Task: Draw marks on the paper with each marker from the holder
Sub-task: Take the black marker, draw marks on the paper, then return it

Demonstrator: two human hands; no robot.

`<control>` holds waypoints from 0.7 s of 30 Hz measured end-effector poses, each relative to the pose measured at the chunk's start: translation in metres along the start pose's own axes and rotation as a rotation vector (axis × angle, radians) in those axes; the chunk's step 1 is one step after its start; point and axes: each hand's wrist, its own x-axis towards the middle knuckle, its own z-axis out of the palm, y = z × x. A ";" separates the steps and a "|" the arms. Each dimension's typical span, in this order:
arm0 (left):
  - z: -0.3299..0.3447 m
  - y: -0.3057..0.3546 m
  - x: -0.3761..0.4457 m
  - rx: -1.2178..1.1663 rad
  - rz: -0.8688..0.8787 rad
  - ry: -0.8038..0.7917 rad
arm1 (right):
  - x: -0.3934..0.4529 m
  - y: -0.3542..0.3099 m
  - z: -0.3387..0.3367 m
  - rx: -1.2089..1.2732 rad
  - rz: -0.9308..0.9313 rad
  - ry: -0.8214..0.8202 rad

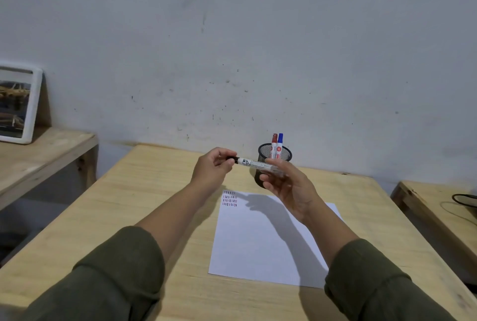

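Observation:
A black-capped white marker (254, 164) is held level above the table between both hands. My left hand (213, 167) pinches its black cap end; my right hand (287, 186) grips the white barrel. Behind them a black mesh holder (285, 153) stands on the table with a red marker (274, 142) and a blue marker (280, 142) upright in it. A white sheet of paper (268, 240) lies below the hands, with several rows of short red and dark marks (229, 199) in its top left corner.
The wooden table (144, 191) runs back to a grey wall. A lower wooden shelf (38, 155) at the left carries a white-framed picture (18, 106). Another wooden surface (438, 207) at the right has a black cable (464, 199) on it.

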 end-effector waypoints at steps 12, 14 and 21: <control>0.036 0.038 0.020 -0.083 0.013 -0.125 | 0.007 -0.017 -0.002 -0.583 -0.054 -0.068; 0.041 0.043 0.025 -0.064 0.038 -0.135 | 0.012 -0.021 -0.001 -0.577 -0.088 -0.042; 0.044 0.048 0.047 -0.021 0.050 -0.250 | 0.028 -0.029 -0.008 -0.684 -0.063 -0.090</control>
